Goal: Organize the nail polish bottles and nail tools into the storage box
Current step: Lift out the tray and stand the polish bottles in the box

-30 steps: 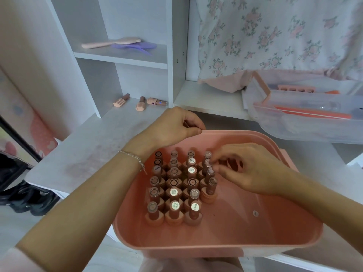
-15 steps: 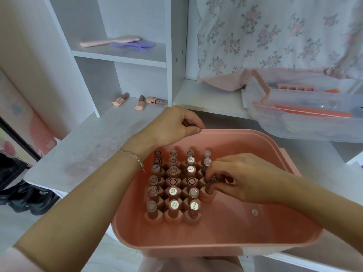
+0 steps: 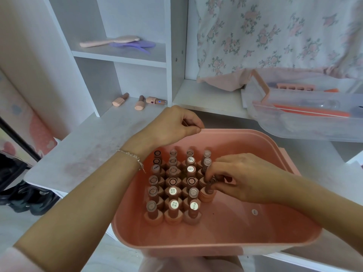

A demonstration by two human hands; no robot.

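Note:
A pink storage box (image 3: 225,244) sits in front of me on the white desk. Several nail polish bottles (image 3: 172,193) stand upright in rows in its left half. My left hand (image 3: 172,126) grips the box's far left rim. My right hand (image 3: 241,177) reaches in from the right, its fingers pinching the cap of a bottle (image 3: 208,193) at the right edge of the rows. Three more pink bottles (image 3: 140,103) lie on the desk at the back left, in the shelf's lower opening.
A clear plastic tray (image 3: 306,124) with orange nail tools (image 3: 310,112) and a pink toe separator (image 3: 294,87) rests at the back right. A pink brush (image 3: 110,41) and a purple comb (image 3: 135,45) lie on the shelf. Floral cloth (image 3: 275,36) hangs behind.
My right hand has dropped lower and toward me along the right column of bottles and now pinches a bottle's cap there. My left hand has kept its grip on the rim.

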